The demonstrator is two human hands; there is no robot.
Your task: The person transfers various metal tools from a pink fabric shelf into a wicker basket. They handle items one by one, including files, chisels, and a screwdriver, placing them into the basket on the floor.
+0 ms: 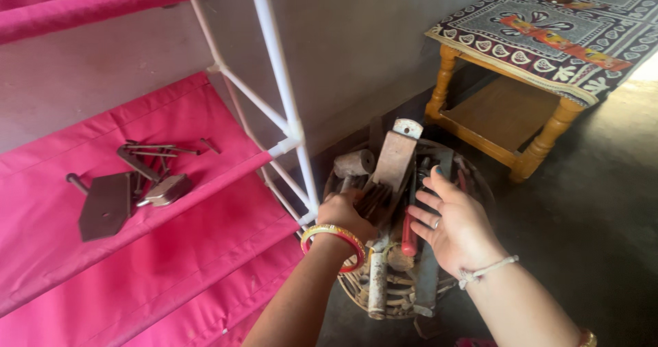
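1. Gripping a dark tool (373,199) in the basket (480,182), the left hand (346,213) hides its lower end.
2. Right hand (456,227) hovers open at 3 o'clock, holding nothing.
3. Tool's long axis points toward 1 o'clock; its type is unclear.

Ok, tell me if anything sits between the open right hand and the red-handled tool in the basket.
Nothing visible does. The right hand hovers open just right of the red-handled tool, fingertips almost on it. The wooden block lies up and left, by the left hand, inside the basket.
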